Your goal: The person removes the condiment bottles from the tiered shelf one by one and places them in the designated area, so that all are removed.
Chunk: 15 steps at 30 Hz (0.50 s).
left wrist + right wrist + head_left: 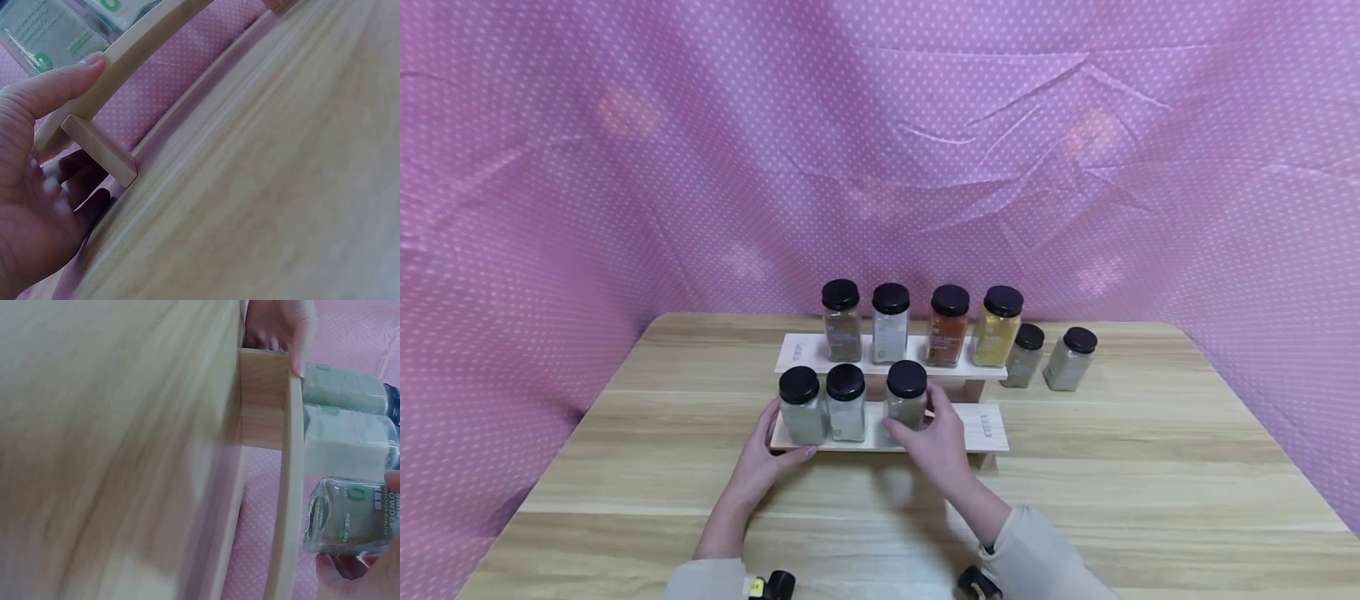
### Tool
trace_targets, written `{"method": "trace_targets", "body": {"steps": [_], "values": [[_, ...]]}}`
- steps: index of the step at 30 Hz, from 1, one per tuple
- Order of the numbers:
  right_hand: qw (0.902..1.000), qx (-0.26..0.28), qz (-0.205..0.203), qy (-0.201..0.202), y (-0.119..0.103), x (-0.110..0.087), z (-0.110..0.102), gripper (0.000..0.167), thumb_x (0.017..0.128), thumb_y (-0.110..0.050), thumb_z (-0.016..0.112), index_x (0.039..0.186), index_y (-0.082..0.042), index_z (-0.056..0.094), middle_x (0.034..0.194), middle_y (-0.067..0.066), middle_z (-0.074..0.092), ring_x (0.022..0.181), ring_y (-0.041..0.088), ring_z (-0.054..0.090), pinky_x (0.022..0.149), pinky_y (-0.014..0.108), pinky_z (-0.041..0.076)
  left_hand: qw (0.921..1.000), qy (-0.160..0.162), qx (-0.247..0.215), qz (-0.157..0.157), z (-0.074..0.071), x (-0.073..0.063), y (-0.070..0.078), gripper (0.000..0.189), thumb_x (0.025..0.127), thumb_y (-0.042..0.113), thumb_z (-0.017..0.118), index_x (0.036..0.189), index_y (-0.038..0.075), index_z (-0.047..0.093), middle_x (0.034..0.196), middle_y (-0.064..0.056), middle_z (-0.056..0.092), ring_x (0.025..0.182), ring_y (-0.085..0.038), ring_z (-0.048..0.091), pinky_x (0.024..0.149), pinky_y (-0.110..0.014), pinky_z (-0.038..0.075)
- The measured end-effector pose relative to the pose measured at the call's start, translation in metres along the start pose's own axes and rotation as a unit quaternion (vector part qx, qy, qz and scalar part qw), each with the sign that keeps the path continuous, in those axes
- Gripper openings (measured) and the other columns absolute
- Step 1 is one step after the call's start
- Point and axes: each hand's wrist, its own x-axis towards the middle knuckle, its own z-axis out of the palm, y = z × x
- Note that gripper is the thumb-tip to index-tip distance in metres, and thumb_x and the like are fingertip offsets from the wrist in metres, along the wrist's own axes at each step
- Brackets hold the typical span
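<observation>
My right hand (pixel 942 440) grips a black-lidded spice jar (pixel 905 410) of greyish-brown powder at the lower shelf (pixel 981 427) of a two-tier wooden rack. In the right wrist view, that jar (pixel 350 515) has its base close to the shelf's front edge; whether it touches the board I cannot tell. To its left stand a jar of pale powder (pixel 847 419) and a pale greenish jar (pixel 805 421). My left hand (pixel 762 468) holds the left end of this shelf. Its thumb lies on the front edge, while the other fingers reach behind the wooden leg (pixel 103 150), partly hidden.
Several filled jars line the upper shelf (pixel 788 352), including a red-brown one (pixel 947 337) and a yellow one (pixel 996 340). Right of the rack, two smaller jars (pixel 1024 367) stand on the wooden table (pixel 1150 467). Pink dotted cloth (pixel 880 167) hangs behind.
</observation>
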Motion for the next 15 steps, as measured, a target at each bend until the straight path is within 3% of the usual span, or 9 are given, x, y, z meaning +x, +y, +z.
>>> {"method": "trace_targets", "body": {"steps": [7, 15], "values": [[0.9996, -0.014, 0.025, -0.009, -0.005, 0.000, -0.017, 0.055, 0.063, -0.006, 0.074, 0.111, 0.000, 0.049, 0.102, 0.014, 0.055, 0.095, 0.025, 0.050, 0.076, 0.035, 0.045, 1.0000, 0.001, -0.004, 0.005, -0.001, 0.002, -0.002, 0.092, 0.064, 0.020, 0.076, 0.137, 0.015, 0.020, 0.140, -0.006, 0.018, 0.127, -0.022, 0.012, 0.100, -0.043, 0.009], [0.9992, -0.031, 0.022, -0.012, 0.003, 0.001, -0.048, 0.052, 0.065, -0.002, 0.072, 0.110, 0.002, 0.048, 0.101, 0.017, 0.054, 0.093, 0.027, 0.050, 0.076, 0.038, 0.045, 0.9999, -0.001, -0.007, 0.012, -0.001, 0.003, -0.003, 0.091, 0.064, 0.020, 0.076, 0.136, 0.014, 0.020, 0.140, -0.006, 0.018, 0.127, -0.022, 0.010, 0.101, -0.042, 0.008]]}}
